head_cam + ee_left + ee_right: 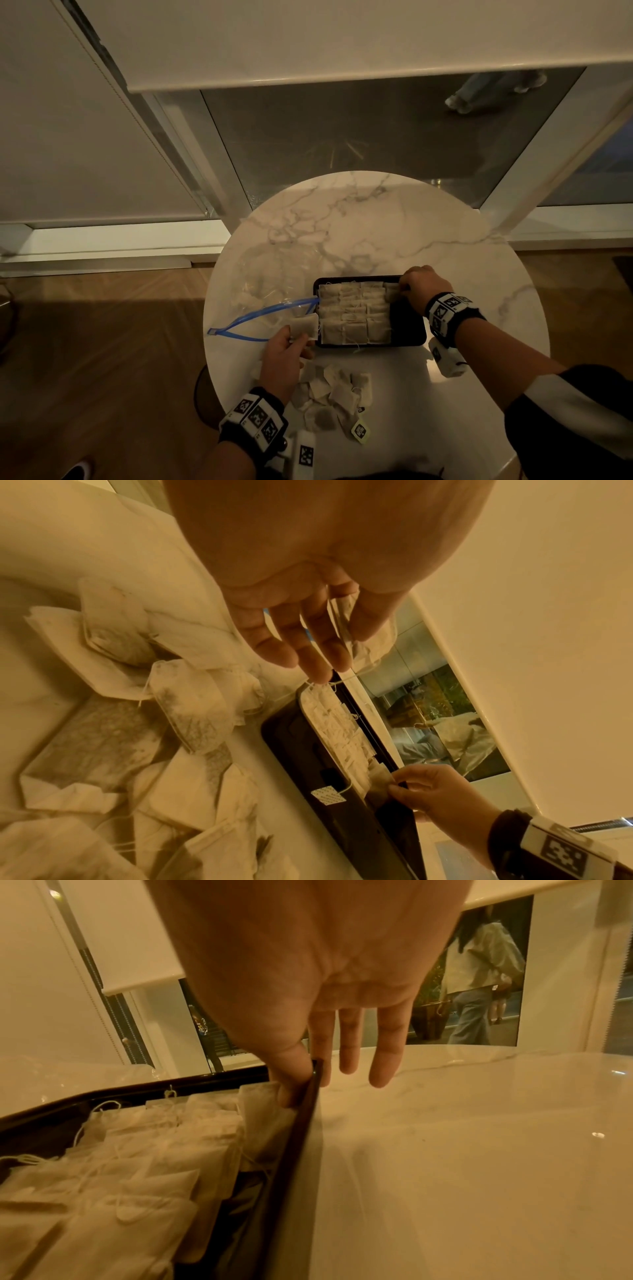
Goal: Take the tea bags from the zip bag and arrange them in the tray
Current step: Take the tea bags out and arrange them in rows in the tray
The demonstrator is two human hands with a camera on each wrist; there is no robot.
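Marble table point(394, 219): tray point(409, 334), zip bag point(274, 284), tea bags point(332, 394)

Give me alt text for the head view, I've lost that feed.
Over a round marble table, the right hand sets a tea bag into the far right corner of a black tray mostly filled with rows of tea bags. The left hand holds another tea bag beside an open blue-zip bag; loose tea bags lie nearer.

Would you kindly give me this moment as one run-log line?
left hand: holds tea bag | right hand: sets tea bag into tray | loose pile: on table | zip bag: open
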